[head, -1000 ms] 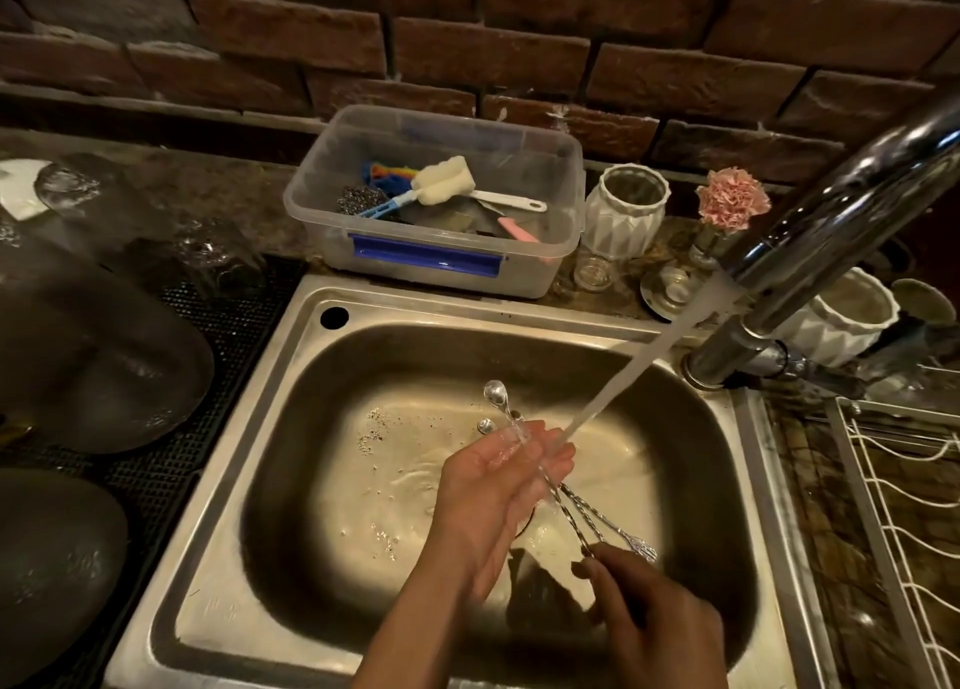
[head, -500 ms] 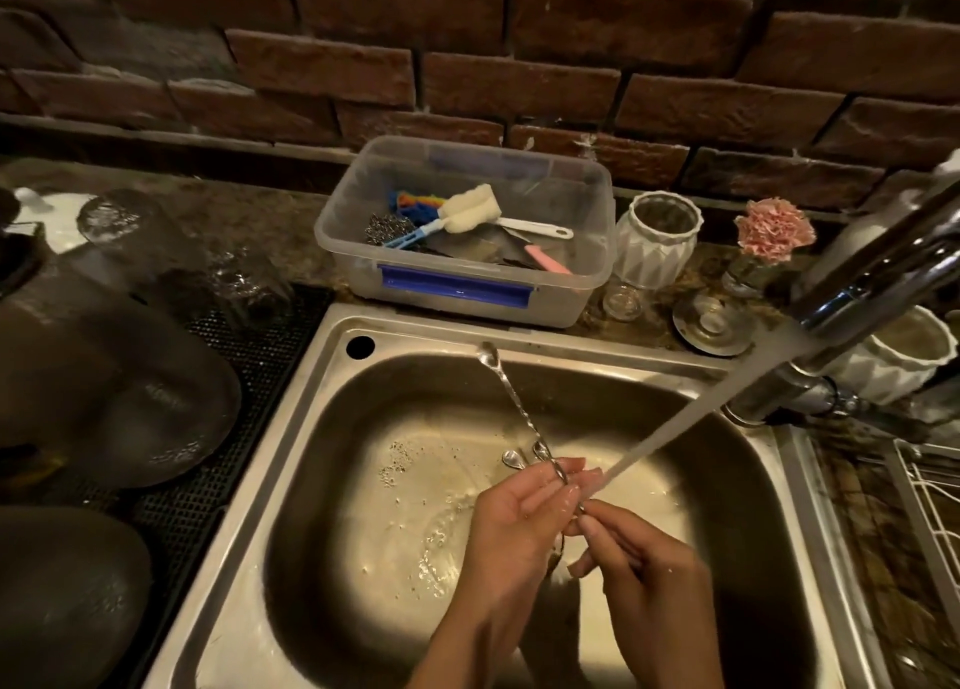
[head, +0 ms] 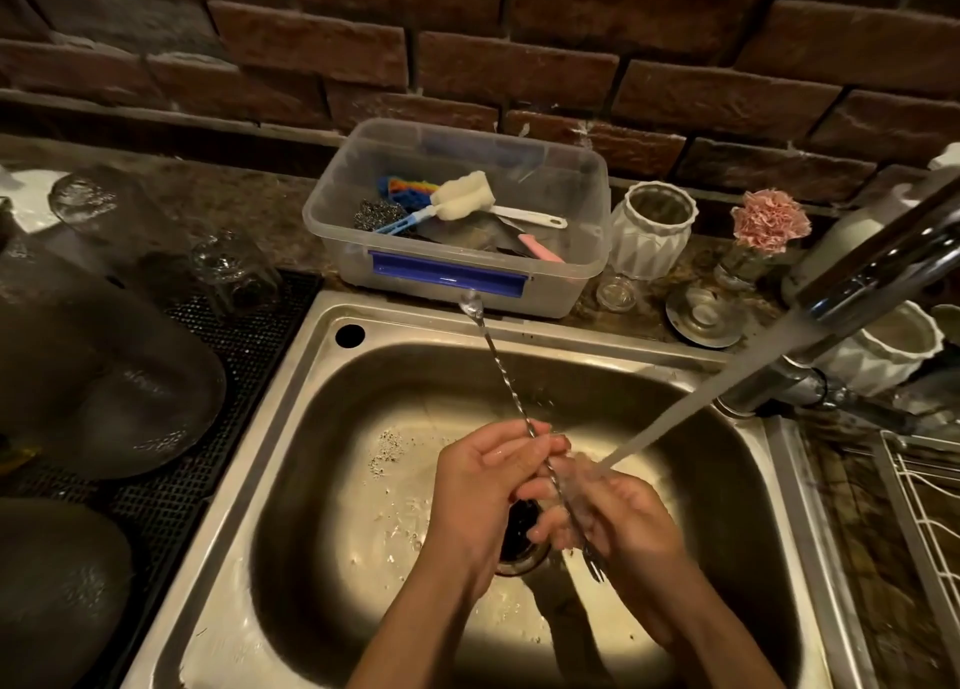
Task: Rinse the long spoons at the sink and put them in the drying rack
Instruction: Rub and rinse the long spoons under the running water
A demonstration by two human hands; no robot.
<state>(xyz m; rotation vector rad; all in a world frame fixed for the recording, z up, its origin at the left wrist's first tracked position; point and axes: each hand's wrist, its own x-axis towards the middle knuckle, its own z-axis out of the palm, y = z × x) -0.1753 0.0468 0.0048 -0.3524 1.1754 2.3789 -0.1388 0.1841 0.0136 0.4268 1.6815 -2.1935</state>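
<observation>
- We find the left hand (head: pixel 485 473) curled round the twisted stem of a long spoon (head: pixel 503 371), fingertips closed on the metal above the drain.
- The bowl of that spoon stands far up and away from the grip, over the sink's (head: pixel 291 402) back rim and in front of the clear plastic tub (head: pixel 587 252).
- The right hand (head: pixel 618 512) lies just right of the left, touching it, fingers wrapped round the lower stem; a forked end shows below its fingers.
- The stream of water (head: pixel 691 408) from the tap (head: pixel 883 257) lands on the right-hand fingers at the grip.
- Step in hand, in our judgement: rinsing, with the stem being rubbed between both hands. Nothing has yet reached the drying rack (head: pixel 919 501), which sits well right of the grip, beyond the sink's edge.
- The next move, we judge, calls for one hand to keep a firm hold, lift clear of the stream and carry the wet, slippery metal rightward to the rack.
- Count: one spoon bowl plainly seen; whether further spoons sit inside the hands we cannot tell. Two hands, one tap, one rack, two white ribbed pots (head: pixel 652 231).
</observation>
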